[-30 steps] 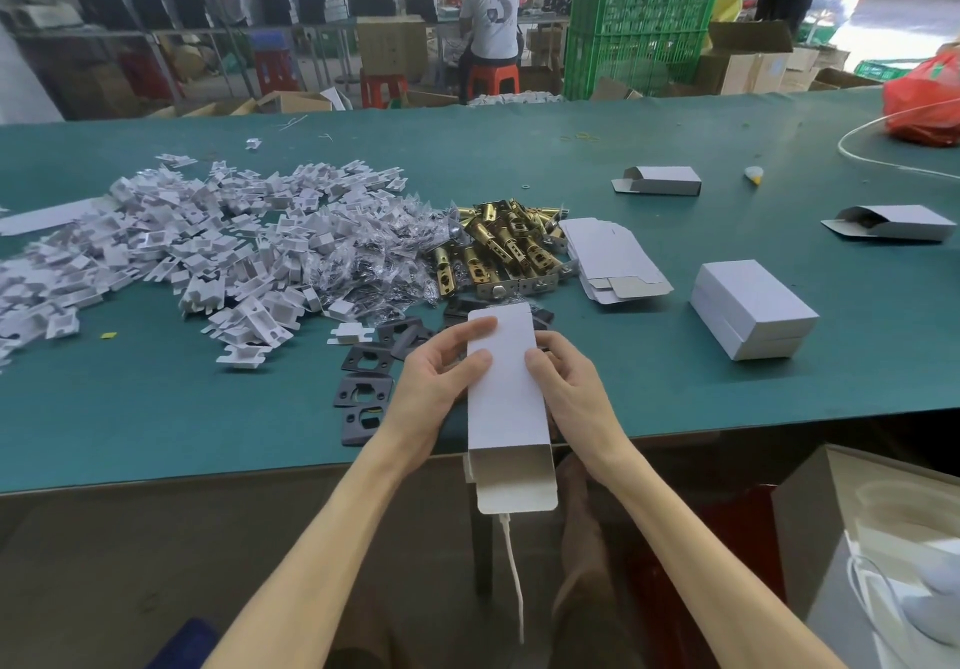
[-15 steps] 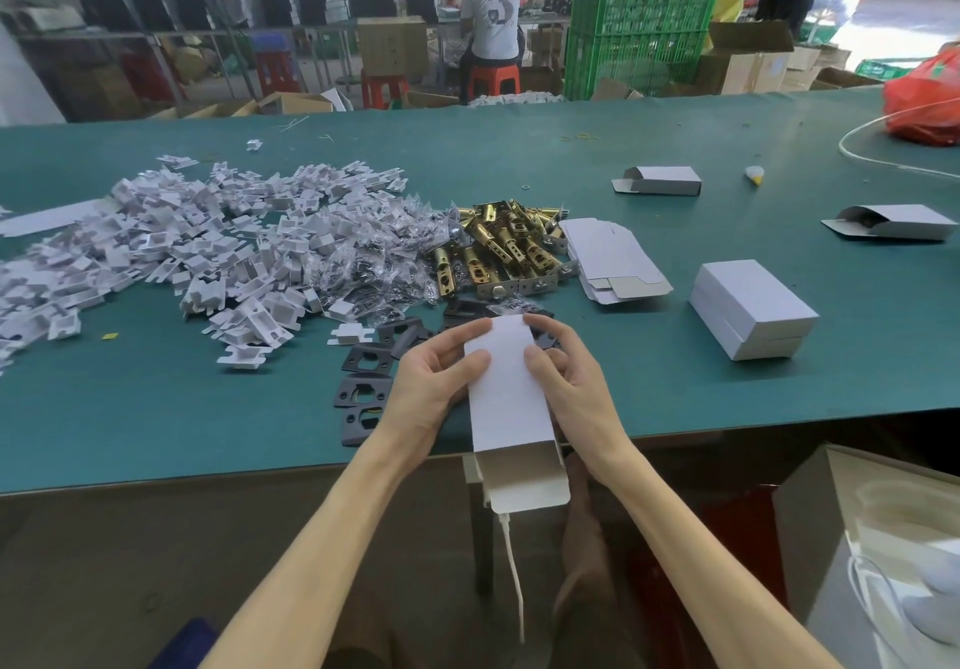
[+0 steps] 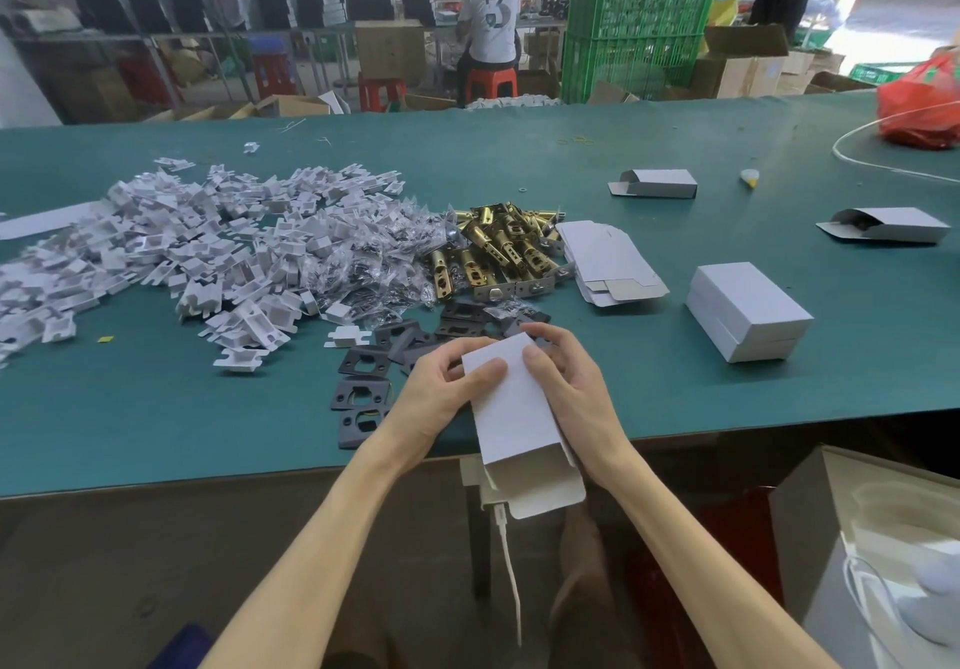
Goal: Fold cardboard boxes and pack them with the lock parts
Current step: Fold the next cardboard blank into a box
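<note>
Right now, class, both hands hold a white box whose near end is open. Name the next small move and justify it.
Probably finish tucking the far end shut: the left hand and right hand grip the white box with fingers curled at that end, while the near flap hangs open, leaving a way in for the brass latches afterwards.

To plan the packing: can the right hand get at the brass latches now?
Probably not at once: the right hand and left hand both grip the white box. Otherwise the way to the brass latches looks free; only dark plates lie between.
</note>
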The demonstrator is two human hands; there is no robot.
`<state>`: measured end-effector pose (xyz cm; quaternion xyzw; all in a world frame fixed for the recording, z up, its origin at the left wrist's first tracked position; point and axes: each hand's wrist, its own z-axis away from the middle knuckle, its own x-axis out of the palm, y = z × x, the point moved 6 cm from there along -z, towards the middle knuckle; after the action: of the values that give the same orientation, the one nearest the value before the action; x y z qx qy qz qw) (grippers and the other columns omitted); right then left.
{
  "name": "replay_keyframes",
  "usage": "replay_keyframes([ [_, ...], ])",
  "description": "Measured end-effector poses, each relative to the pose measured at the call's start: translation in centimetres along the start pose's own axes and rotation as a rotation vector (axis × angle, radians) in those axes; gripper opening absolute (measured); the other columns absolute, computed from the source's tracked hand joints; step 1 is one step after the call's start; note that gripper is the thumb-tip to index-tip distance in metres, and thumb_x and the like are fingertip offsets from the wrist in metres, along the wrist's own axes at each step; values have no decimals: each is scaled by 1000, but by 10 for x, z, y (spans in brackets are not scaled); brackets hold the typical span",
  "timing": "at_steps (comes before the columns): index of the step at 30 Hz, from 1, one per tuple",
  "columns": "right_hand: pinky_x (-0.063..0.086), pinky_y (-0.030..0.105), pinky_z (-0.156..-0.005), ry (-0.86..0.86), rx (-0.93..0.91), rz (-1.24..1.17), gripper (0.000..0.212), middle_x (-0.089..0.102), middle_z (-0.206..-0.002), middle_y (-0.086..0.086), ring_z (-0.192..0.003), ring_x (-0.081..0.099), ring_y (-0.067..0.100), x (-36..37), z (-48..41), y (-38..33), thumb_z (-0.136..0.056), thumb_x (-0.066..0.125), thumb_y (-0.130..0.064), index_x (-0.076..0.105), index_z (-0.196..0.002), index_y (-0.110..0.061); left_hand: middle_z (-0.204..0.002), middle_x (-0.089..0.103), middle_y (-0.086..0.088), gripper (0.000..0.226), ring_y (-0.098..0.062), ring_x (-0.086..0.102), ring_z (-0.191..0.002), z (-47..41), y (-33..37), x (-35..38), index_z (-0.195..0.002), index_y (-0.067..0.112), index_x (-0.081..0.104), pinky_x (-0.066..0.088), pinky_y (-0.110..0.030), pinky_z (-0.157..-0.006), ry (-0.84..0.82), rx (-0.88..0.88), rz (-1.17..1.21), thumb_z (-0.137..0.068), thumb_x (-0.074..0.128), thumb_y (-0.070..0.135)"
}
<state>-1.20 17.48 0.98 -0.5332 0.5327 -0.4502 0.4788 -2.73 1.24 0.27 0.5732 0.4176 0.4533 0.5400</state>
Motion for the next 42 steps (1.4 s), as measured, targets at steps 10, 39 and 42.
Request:
replay_keyframes([
  [10,55,29,-87,-52,28,39,62,70,-114,-7,-106,67,12,2,-1,0,-95,40,-72,63,-127,-25,-114,74,-8,38,-20,70,-102,-3,-4,-19,-123,14,71,61,-30,-79,160,22,414,-87,72,27],
  [39,56,45,-98,114,124,-569,49,67,-131,11,-119,66,30,-14,-6,9,-98,58,-37,50,-141,-14,-120,71,-8,30,-26,70,-114,2,5,-14,-113,18,65,59,-47,-98,153,113,481,-89,65,0],
  [42,60,44,-89,108,124,-606,45,68,-127,12,-113,69,33,-12,-7,8,-97,57,-45,55,-133,-18,-117,75,-2,33,-24,70,-116,4,7,-11,-109,16,66,59,-38,-98,153,131,339,-82,74,0],
])
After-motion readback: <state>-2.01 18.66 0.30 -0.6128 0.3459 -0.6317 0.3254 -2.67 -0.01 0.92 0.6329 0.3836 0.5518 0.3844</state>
